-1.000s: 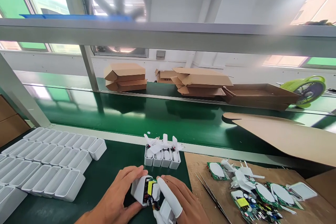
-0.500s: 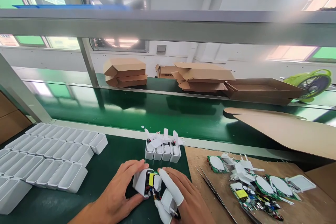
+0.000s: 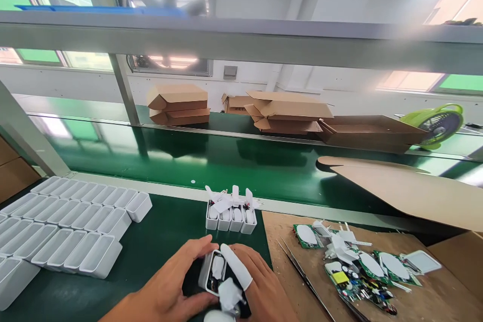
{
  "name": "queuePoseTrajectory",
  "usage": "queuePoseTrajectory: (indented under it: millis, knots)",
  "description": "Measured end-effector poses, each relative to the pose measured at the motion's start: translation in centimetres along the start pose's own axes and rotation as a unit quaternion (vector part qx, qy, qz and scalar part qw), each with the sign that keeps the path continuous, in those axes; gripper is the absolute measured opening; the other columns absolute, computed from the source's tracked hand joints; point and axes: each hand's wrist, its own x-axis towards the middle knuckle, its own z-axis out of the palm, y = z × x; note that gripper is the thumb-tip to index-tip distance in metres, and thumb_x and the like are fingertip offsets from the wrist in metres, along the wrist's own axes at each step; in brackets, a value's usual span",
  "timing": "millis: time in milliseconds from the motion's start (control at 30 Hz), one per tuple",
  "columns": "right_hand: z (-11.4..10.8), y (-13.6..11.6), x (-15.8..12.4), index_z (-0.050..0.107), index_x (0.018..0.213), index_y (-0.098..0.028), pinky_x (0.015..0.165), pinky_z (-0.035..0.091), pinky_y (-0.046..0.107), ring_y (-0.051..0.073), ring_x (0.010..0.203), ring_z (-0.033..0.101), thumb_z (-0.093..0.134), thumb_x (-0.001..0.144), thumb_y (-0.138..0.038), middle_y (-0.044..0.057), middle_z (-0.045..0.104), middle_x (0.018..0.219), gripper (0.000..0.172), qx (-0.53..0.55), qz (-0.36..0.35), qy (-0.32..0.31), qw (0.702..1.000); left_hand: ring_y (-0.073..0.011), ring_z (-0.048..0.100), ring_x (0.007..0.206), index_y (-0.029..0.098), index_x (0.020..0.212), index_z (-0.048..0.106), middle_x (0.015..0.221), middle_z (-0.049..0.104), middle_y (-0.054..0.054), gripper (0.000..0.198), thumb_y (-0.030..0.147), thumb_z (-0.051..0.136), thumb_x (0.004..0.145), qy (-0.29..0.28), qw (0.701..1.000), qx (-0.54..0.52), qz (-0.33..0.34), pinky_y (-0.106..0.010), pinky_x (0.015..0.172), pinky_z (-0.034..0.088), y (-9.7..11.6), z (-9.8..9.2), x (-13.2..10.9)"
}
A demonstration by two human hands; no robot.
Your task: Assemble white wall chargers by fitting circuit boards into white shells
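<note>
My left hand (image 3: pixel 171 284) and my right hand (image 3: pixel 252 282) meet at the bottom centre over a white plastic charger case (image 3: pixel 212 272). The case stands open side up with a circuit board sunk inside it. My left fingers curl round its left side. My right hand wears white finger cots on the forefinger and thumb, with the forefinger lying across the case's top and the thumb pressing a white plug part (image 3: pixel 228 293) against it. Just beyond the hands stands a short row of filled cases (image 3: pixel 230 216) with white plug lids sticking up.
Rows of empty white cases (image 3: pixel 64 231) lie at the left. A cardboard sheet (image 3: pixel 302 302) at the right carries tweezers (image 3: pixel 302 274) and a heap of green circuit boards and plug parts (image 3: pixel 358 266). Behind runs a green conveyor belt (image 3: pixel 226 161), with flat cartons (image 3: pixel 287 110) and a green fan (image 3: pixel 433 126) beyond.
The board with its yellow part has gone down into the case, which now stands more upright. Both hands have closed in tighter round it; the view has shifted a little.
</note>
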Motion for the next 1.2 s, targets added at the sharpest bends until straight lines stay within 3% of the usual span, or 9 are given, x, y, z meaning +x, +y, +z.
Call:
queuePoseTrajectory:
  millis: [67,167,267,400,600,733,1000,1100,1200]
  knots:
    - [-0.1,0.4,-0.3,0.039,0.157,-0.021,0.092,0.064,0.04,0.033,0.114,0.071,0.077,0.087,-0.042,0.016,0.07,0.13,0.082,0.044,0.021,-0.014,0.999,-0.0306,0.065,0.135,0.04,0.164,0.01,0.153,0.06,-0.011,0.102,0.015,0.073,0.088,-0.045,0.999,-0.028,-0.004,-0.045,0.112,0.055,0.4,-0.2,0.2]
    - [-0.5,0.6,-0.5,0.042,0.155,-0.028,0.103,0.059,0.036,0.029,0.131,0.065,0.064,0.094,-0.023,0.013,0.061,0.147,0.065,0.076,0.029,-0.027,0.996,-0.0302,0.065,0.135,0.038,0.164,0.008,0.151,0.06,-0.012,0.096,0.009,0.061,0.089,-0.07,0.997,-0.042,-0.016,-0.049,0.114,0.053,0.9,-0.6,0.5]
    - [-0.3,0.5,-0.3,0.044,0.153,-0.031,0.11,0.055,0.032,0.023,0.133,0.064,0.058,0.092,-0.008,0.01,0.061,0.148,0.067,0.077,0.027,-0.056,0.995,-0.0278,0.067,0.129,0.038,0.161,0.016,0.143,0.064,-0.01,0.084,0.013,0.057,0.092,-0.024,0.998,-0.062,-0.021,-0.049,0.112,0.054,1.0,-0.7,0.5]
    - [0.5,0.4,0.0,0.056,0.143,-0.029,0.097,0.061,0.03,0.022,0.116,0.073,0.057,0.096,-0.011,0.01,0.069,0.132,0.05,0.077,0.016,-0.066,0.995,-0.0302,0.062,0.132,0.034,0.159,0.025,0.142,0.06,-0.012,0.072,0.031,0.063,0.098,0.03,0.993,-0.09,-0.063,-0.052,0.115,0.05,0.6,-0.7,0.1]
    - [0.5,-0.2,0.4,0.062,0.132,-0.027,0.086,0.063,0.028,0.021,0.104,0.074,0.055,0.093,-0.005,0.011,0.069,0.121,0.045,0.054,-0.01,0.024,0.998,-0.0353,0.053,0.141,0.041,0.161,0.018,0.153,0.05,-0.012,0.086,0.072,0.062,0.094,0.067,0.991,-0.095,-0.062,-0.057,0.118,0.044,0.6,-1.1,-0.3]
    - [0.6,-0.8,0.7,0.069,0.113,-0.023,0.075,0.063,0.027,0.02,0.09,0.073,0.052,0.085,-0.001,0.01,0.069,0.111,0.039,0.086,0.008,-0.01,0.996,-0.039,0.05,0.142,0.04,0.161,0.021,0.156,0.046,-0.012,0.091,0.078,0.062,0.09,0.095,0.992,-0.075,-0.043,-0.058,0.118,0.043,0.7,-1.1,-0.5]
    - [1.1,-0.7,0.3,0.068,0.109,-0.024,0.076,0.062,0.03,0.021,0.091,0.072,0.052,0.087,-0.003,0.01,0.067,0.111,0.034,0.082,0.025,0.005,0.996,-0.0385,0.052,0.143,0.033,0.163,0.028,0.158,0.047,-0.016,0.085,0.07,0.064,0.094,0.092,0.995,0.003,0.029,-0.053,0.116,0.048,1.1,-1.5,-0.2]
    - [1.4,-0.6,0.0,0.067,0.107,-0.023,0.071,0.061,0.028,0.019,0.084,0.071,0.052,0.088,-0.005,0.009,0.067,0.106,0.03,0.08,0.035,-0.013,0.996,-0.0337,0.057,0.139,0.028,0.15,0.046,0.151,0.053,-0.017,0.057,0.044,0.068,0.1,0.084,0.993,0.03,0.075,-0.045,0.111,0.053,1.5,-1.8,0.2]
    - [1.7,-0.5,0.0,0.062,0.124,-0.024,0.072,0.062,0.028,0.02,0.085,0.072,0.054,0.095,-0.011,0.008,0.069,0.107,0.032,0.067,0.047,-0.016,0.997,-0.0233,0.07,0.113,0.026,0.114,0.058,0.121,0.067,-0.01,0.025,0.011,0.065,0.095,0.094,0.993,0.007,0.07,-0.033,0.096,0.059,1.7,-1.7,0.5]
